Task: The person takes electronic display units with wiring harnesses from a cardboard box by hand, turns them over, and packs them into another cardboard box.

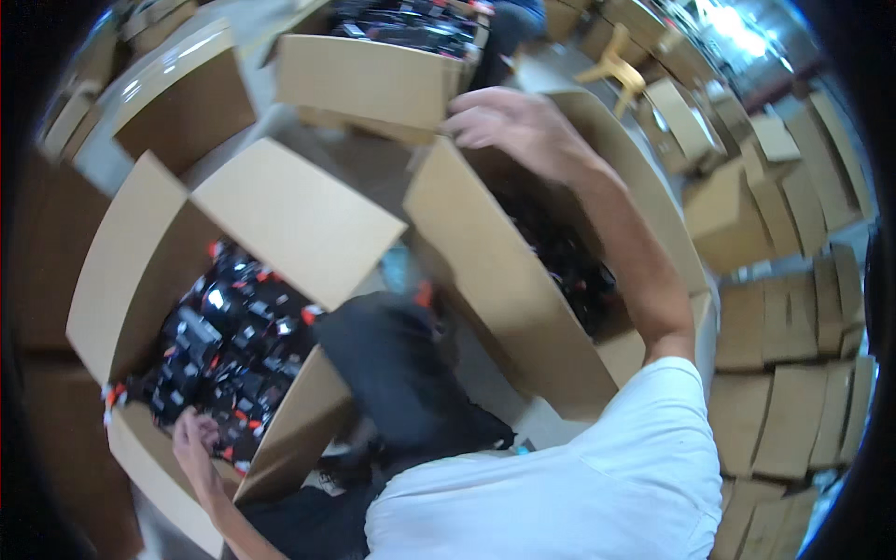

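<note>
My left hand [195, 433] is over the near end of an open cardboard box [297, 425] on the left, its fingers loosely bent and apart. Just beyond it a heap of small black plastic parts [229, 331] with orange-red and grey bits fills that box. Stretched far forward, my right hand [509, 129] hovers above the far end of a second cardboard box [509, 280] on the right. Its fingers are somewhat blurred but look apart, and nothing shows in them. Dark parts [569, 266] lie deep in this right box, partly hidden behind my forearm.
Another box [364, 82] with black parts stands ahead, and a person [504, 37] is beside it. Stacked cartons [747, 327] line the right side. A yellow stool [613, 70] stands at the back. My dark-trousered knee [401, 373] is between the two near boxes.
</note>
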The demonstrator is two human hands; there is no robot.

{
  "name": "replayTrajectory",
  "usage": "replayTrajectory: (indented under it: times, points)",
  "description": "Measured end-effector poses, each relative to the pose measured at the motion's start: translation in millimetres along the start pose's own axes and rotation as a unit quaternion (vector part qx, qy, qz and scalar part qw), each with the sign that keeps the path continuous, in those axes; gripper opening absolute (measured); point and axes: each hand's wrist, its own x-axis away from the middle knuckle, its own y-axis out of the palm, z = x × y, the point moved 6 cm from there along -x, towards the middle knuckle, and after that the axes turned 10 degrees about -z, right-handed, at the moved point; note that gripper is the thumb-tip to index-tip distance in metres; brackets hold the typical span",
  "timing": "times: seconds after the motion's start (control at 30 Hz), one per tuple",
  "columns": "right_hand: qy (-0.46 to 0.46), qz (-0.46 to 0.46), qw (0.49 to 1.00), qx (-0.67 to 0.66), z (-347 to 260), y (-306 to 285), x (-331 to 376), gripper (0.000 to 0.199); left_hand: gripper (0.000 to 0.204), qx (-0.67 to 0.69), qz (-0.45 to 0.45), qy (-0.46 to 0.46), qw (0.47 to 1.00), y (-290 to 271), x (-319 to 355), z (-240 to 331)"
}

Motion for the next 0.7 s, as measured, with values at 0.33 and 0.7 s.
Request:
replayTrajectory:
  times: [0.33, 0.7]
  points:
    - [0.607, -0.042, 0.793, -0.040, 465.9, -56.8, 524.9, 0.050, 0.051, -0.380, -0.140, -0.027, 0.914, 254.9, 19.3, -21.8]
    - [0.599, -0.083, 0.788, -0.114, 494.2, 10.2, 545.1, 0.080, 0.055, -0.367, -0.089, -0.007, 0.926, 275.6, 22.7, -51.0]
